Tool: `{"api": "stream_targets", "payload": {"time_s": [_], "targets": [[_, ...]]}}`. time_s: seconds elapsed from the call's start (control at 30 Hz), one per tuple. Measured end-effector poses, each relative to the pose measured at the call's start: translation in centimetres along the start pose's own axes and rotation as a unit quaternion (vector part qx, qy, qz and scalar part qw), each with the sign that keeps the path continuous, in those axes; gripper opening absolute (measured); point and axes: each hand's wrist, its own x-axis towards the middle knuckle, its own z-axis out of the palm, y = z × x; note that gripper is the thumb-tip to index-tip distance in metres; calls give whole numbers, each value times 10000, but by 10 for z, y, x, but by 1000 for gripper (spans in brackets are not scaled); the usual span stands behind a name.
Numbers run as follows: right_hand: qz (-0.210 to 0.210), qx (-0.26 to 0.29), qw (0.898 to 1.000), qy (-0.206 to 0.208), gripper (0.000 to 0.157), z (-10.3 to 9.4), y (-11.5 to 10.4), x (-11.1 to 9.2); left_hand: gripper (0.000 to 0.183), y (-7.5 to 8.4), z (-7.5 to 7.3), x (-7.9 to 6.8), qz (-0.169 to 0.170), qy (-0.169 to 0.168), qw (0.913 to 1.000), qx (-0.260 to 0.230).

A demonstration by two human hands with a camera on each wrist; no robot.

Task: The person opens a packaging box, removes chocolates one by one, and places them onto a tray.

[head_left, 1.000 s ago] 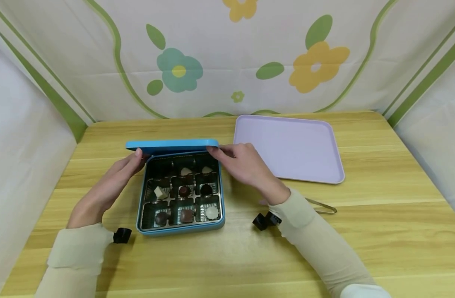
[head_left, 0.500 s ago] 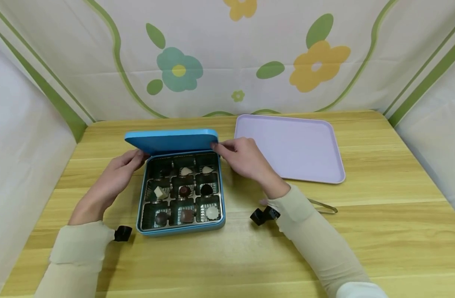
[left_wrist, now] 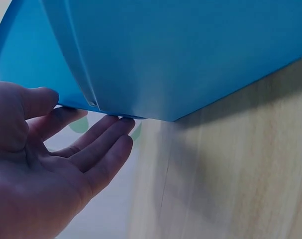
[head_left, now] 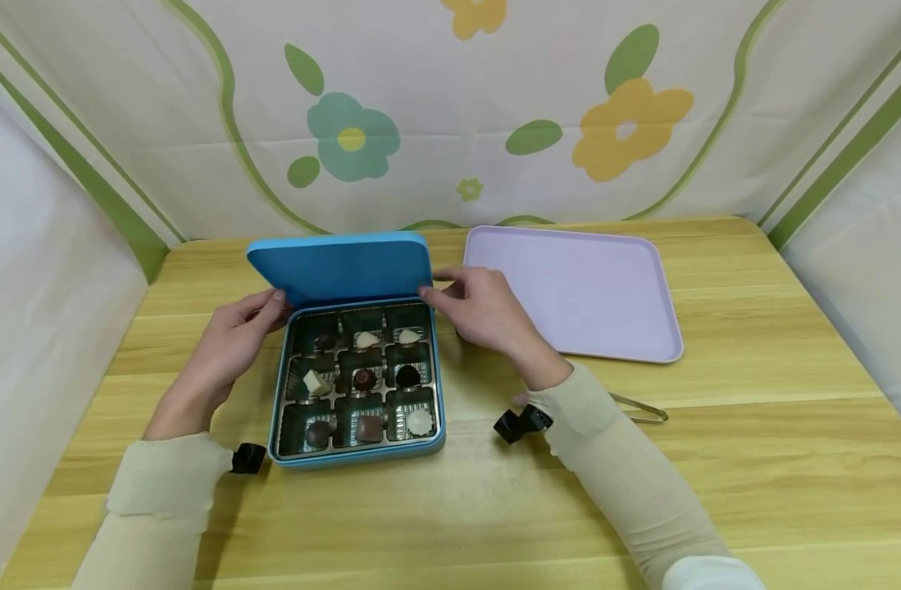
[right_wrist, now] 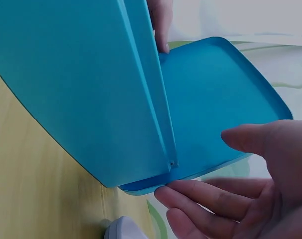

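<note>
A blue tin box stands at centre left in the head view, its lid tilted up along the far edge. Inside, a divided insert carries several chocolates, brown and white, in separate compartments. My left hand pinches the lid's left edge; in the left wrist view its thumb and forefinger meet the rim while the other fingers extend below. At the opposite side my right hand holds the lid's edge. The right wrist view has that hand's thumb on the inner side and fingertips along the outer edge.
A pale purple tray lies at the back right, just beyond my right hand. Metal tongs rest on the wooden table, partly hidden under my right forearm. A flowered cloth hangs behind the table.
The lid has swung up and back from nearly level to a steep tilt, showing more of its inner face. Both hands have stayed at its sides, with the right shifting slightly away.
</note>
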Motion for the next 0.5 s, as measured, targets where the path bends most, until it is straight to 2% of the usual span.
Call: {"api": "stream_targets", "payload": {"time_s": [0.13, 0.33, 0.5], "targets": [[171, 86, 9998, 22, 59, 0, 1, 0, 78, 0, 0, 0, -64, 111, 9999, -71], [27, 152, 9999, 61, 51, 1, 4, 0, 79, -1, -1, 2, -105, 235, 9996, -107], [-32, 193, 9998, -17, 55, 2, 5, 0, 79, -2, -1, 3, -104, 392, 9989, -220]]}}
